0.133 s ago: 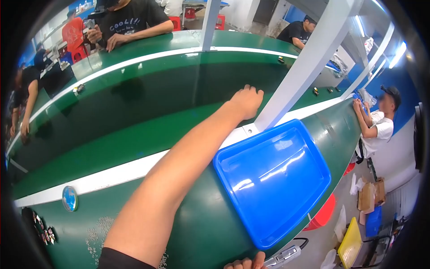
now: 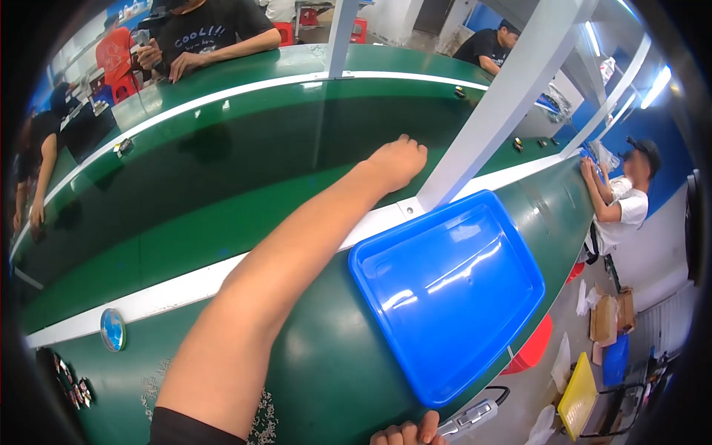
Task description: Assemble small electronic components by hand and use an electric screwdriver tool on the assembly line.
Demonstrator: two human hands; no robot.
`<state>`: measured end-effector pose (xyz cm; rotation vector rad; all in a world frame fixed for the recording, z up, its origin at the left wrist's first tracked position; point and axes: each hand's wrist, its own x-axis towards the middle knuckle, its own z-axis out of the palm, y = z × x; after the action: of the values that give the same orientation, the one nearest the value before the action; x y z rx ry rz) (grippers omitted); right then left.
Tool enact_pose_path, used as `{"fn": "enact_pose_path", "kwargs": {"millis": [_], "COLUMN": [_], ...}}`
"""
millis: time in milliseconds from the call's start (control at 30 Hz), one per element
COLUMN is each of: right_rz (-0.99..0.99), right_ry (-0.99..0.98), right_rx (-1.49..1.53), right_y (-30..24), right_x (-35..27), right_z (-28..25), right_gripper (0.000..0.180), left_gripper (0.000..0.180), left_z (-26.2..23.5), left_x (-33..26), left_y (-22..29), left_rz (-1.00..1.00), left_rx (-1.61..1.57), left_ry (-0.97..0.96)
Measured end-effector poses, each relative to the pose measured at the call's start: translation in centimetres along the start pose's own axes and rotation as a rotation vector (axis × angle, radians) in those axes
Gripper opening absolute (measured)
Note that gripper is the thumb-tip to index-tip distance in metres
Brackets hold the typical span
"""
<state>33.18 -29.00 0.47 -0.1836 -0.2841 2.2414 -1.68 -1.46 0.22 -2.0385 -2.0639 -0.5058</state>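
My left arm stretches across the bench, and my left hand point(image 2: 400, 162) is over the dark green conveyor belt, just left of a white upright post. Its back faces me and the fingers curl down, so anything inside them is hidden. At the lower edge my right hand point(image 2: 406, 433) is closed around the end of a grey electric screwdriver point(image 2: 469, 420) with a black cord; the picture's edge cuts off part of this hand. Between the two hands a blue plastic tray point(image 2: 463, 297) with nothing in it lies on the green bench.
Many tiny metal screws point(image 2: 263, 419) are scattered beside my left forearm. A small round dish point(image 2: 113, 330) with blue contents stands at the left, near dark parts point(image 2: 73, 382). The white post point(image 2: 512, 104) rises behind the tray. Small assemblies point(image 2: 518, 144) sit on the belt; co-workers sit around it.
The whole view has shifted slightly. My left hand stays over the belt, its fingers a little more tucked in. My right hand keeps hold of the screwdriver.
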Motion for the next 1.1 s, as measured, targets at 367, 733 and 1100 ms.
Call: {"fn": "enact_pose_path", "kwargs": {"millis": [367, 733, 1100], "right_rz": [-0.006, 0.041, 0.124], "right_ry": [-0.054, -0.114, -0.109], "right_rx": [-0.015, -0.023, -0.093], "right_y": [-1.1, -0.6, 1.4], "right_x": [0.3, -4.0, -7.3], "right_z": [-1.6, -1.7, -1.7], "right_gripper": [0.019, 0.016, 0.017], "left_gripper": [0.042, 0.049, 0.032], "left_z": [-11.8, -15.5, -14.9], "left_x": [-22.2, -34.8, -35.6], "left_y": [7.0, 20.3, 22.4], "left_rz": [0.149, 0.286, 0.198], "left_rx": [-0.316, -0.366, -0.361], "left_ry": [0.045, -0.213, -0.141]}}
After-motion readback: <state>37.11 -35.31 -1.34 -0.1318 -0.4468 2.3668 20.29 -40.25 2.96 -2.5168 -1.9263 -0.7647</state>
